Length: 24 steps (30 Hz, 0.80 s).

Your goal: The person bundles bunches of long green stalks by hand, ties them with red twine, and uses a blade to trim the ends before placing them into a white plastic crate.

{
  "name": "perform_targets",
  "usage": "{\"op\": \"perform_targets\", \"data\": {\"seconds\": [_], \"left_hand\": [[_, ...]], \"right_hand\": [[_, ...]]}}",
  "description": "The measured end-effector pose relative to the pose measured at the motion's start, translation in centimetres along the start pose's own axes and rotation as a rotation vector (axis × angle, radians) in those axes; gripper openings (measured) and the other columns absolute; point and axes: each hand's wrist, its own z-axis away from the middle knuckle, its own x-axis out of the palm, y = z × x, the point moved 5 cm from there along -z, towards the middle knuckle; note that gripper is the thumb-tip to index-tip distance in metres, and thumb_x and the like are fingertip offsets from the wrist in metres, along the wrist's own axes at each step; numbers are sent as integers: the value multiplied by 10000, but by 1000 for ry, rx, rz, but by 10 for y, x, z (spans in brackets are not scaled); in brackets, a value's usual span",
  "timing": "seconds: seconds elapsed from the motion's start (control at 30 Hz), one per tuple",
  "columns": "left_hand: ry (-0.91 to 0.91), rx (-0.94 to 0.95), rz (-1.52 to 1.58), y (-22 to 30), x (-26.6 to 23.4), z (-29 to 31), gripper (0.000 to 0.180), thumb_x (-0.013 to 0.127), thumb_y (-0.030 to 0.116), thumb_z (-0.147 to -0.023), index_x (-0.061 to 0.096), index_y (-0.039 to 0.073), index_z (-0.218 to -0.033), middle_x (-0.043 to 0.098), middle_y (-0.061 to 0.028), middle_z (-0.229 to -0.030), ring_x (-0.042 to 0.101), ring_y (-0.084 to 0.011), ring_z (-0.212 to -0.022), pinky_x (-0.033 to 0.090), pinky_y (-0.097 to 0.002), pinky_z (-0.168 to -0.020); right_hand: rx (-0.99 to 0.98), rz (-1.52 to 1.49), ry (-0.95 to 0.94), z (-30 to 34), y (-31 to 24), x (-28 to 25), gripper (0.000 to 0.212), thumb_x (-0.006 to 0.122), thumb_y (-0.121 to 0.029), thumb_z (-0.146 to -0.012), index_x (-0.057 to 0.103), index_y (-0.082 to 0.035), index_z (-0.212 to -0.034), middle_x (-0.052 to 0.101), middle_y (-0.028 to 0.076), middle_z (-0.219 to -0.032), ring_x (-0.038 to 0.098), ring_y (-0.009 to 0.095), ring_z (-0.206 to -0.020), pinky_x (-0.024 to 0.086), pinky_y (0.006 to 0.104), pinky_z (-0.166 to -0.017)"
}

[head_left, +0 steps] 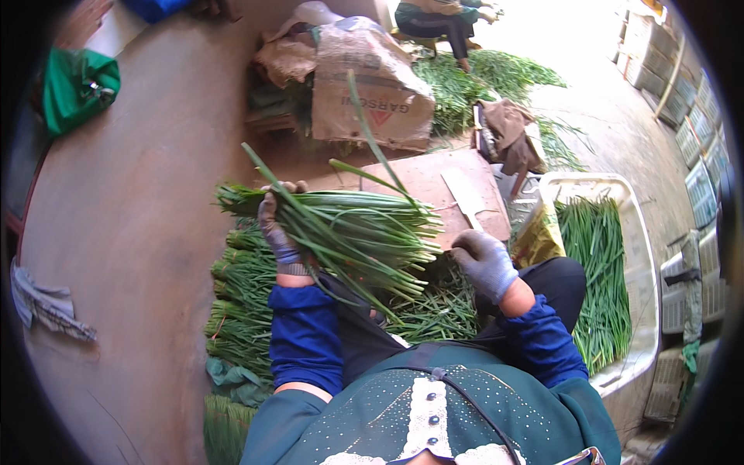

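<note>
The left hand [277, 229], gloved, has its grip wrapped around a bundle of green chives [349, 229] held level over the lap. The right hand [484, 260], also gloved, hovers half-curled just beside the cut ends, pinching nothing. Behind the bundle lie a brown cardboard sheet [434, 182] and a flat blade [465, 198]. More chives are heaped on the floor [240, 302] to the left; a white crate [620, 232] of greens sits on the right, a paper sack [372, 89] farther off

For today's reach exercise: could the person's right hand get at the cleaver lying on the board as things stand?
Probably yes. The right hand is empty, at the near edge of the board, and the cleaver lies uncovered just beyond it, with nothing between them.
</note>
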Motion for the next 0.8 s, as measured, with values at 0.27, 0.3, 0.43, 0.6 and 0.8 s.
{"op": "perform_targets", "data": {"seconds": [0.27, 0.3, 0.43, 0.6, 0.8], "left_hand": [[71, -17, 49, 1, -6, 1, 159, 599, 219, -954, 658, 75, -986, 712, -96, -966, 668, -243, -954, 505, -403, -1009], [87, -26, 58, 1, -8, 1, 156, 599, 219, -954, 656, 78, -991, 712, -94, -968, 667, -243, -958, 505, -406, -1009], [108, -18, 95, -1, -13, -3, 140, 605, 217, -952, 653, 93, -996, 710, -87, -976, 666, -235, -964, 500, -422, -1015], [67, -75, 79, 0, -19, -3, 234, 557, 297, -950, 659, 106, -1038, 700, -61, -1026, 614, -269, -1092, 522, -459, -938], [140, -84, 71, -1, -17, 0, 212, 586, 293, -946, 658, 120, -1045, 702, -53, -1016, 620, -272, -1081, 518, -451, -944]], "right_hand": [[-200, -22, 24, 5, -51, 14, 189, 678, -143, -848, 645, -23, -990, 644, 174, -849, 641, 339, -781, 508, 404, -702], [-225, 63, -23, 3, -53, 21, 226, 679, -158, -849, 639, -22, -1026, 647, 180, -869, 640, 351, -801, 509, 413, -717], [-109, -131, -245, 10, -55, 53, 231, 650, -195, -870, 652, -38, -1039, 638, 195, -866, 635, 379, -813, 508, 436, -718], [-321, -72, -423, 20, -77, 73, 196, 642, -154, -854, 674, -103, -1040, 633, 144, -928, 621, 358, -872, 509, 446, -747], [-381, 91, -210, 13, -87, 79, 267, 623, 5, -791, 629, -76, -1045, 628, 160, -922, 628, 389, -813, 517, 460, -683]]}}
